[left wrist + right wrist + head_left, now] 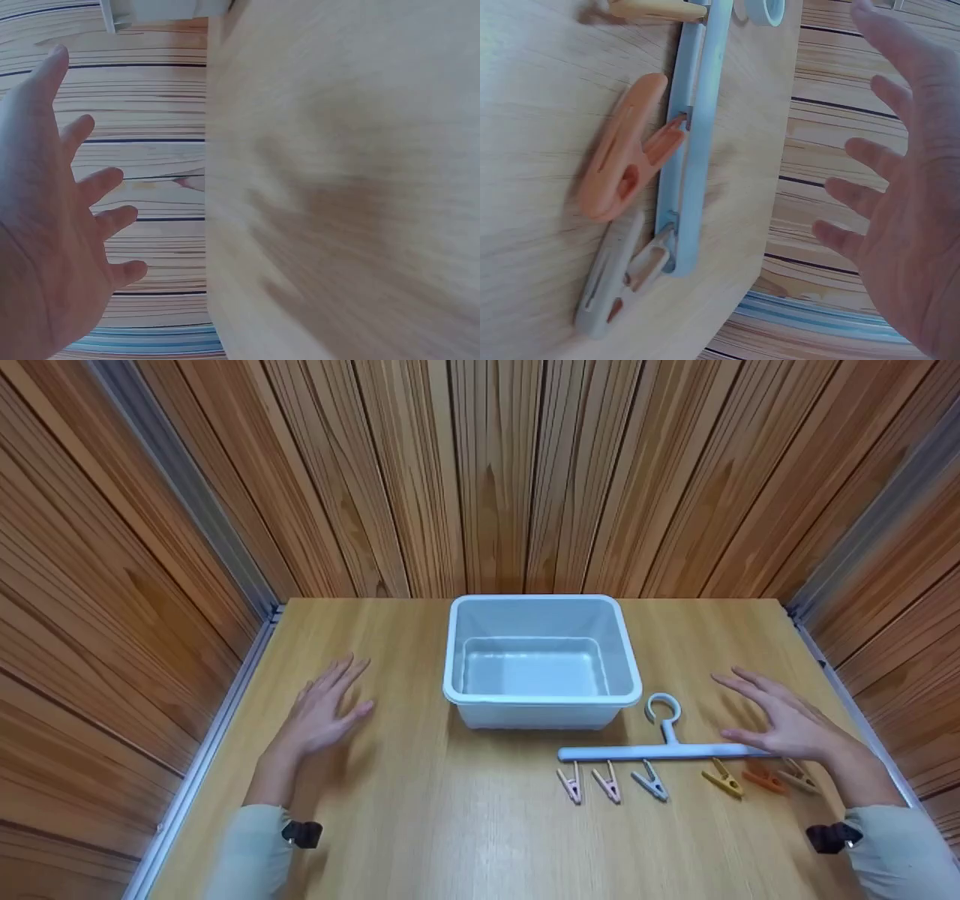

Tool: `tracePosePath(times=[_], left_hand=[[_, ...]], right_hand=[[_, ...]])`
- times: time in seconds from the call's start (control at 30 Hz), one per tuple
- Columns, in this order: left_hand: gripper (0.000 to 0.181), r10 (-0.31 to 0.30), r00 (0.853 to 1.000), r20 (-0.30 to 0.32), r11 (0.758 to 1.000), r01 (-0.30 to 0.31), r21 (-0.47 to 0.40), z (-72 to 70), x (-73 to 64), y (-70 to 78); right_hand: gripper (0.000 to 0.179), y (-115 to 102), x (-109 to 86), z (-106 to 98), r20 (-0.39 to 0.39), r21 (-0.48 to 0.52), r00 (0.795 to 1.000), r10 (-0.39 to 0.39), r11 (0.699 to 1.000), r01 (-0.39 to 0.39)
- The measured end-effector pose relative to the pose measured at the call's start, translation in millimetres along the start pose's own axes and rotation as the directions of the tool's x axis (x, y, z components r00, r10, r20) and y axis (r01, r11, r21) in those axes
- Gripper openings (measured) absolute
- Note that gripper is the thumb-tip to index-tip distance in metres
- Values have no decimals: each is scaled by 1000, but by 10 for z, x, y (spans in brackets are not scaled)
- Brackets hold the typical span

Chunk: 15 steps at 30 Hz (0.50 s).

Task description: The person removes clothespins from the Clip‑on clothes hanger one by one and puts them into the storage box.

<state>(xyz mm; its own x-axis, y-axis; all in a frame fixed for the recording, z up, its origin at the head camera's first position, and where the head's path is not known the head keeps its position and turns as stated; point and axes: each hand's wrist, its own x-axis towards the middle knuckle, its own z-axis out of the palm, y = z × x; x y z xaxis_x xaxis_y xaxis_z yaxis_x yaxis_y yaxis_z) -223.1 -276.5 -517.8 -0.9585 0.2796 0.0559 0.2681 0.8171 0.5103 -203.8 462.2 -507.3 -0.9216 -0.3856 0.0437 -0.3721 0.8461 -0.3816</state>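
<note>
My left hand (319, 718) hovers above the left part of the table, fingers spread, holding nothing. On the other side my right hand (787, 720) is held over the right end of a pale blue hanger bar (622, 753), its fingers spread too. The bar lies flat with its hook (664, 708) toward the back. Along its front edge lie several clips: two pink ones, a pink clip (571, 784) at the left end, a light blue clip (651, 781), a yellow clip (723, 780), an orange clip (622, 157) and a beige clip (607, 289).
A white rectangular basin (541, 714) stands at the back middle of the wooden table (450, 840), with nothing inside. Wood-plank walls (495, 472) close in the back and both sides. Metal rails (217, 727) run along the table's side edges.
</note>
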Motion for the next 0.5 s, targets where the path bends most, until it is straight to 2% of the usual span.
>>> tracePosePath(times=[0.17, 0.33, 0.5], left_hand=[[78, 19, 999, -30, 994, -22, -104, 25, 4, 6], [78, 17, 999, -31, 973, -24, -229, 42, 2, 16], [79, 14, 999, -31, 968, -21, -250, 38, 1, 26]], right_hand=[[81, 42, -39, 61, 10, 41, 1000, -4, 999, 3], [74, 61, -98, 102, 46, 104, 998, 34, 994, -38], [67, 72, -131, 135, 74, 129, 995, 66, 989, -75]])
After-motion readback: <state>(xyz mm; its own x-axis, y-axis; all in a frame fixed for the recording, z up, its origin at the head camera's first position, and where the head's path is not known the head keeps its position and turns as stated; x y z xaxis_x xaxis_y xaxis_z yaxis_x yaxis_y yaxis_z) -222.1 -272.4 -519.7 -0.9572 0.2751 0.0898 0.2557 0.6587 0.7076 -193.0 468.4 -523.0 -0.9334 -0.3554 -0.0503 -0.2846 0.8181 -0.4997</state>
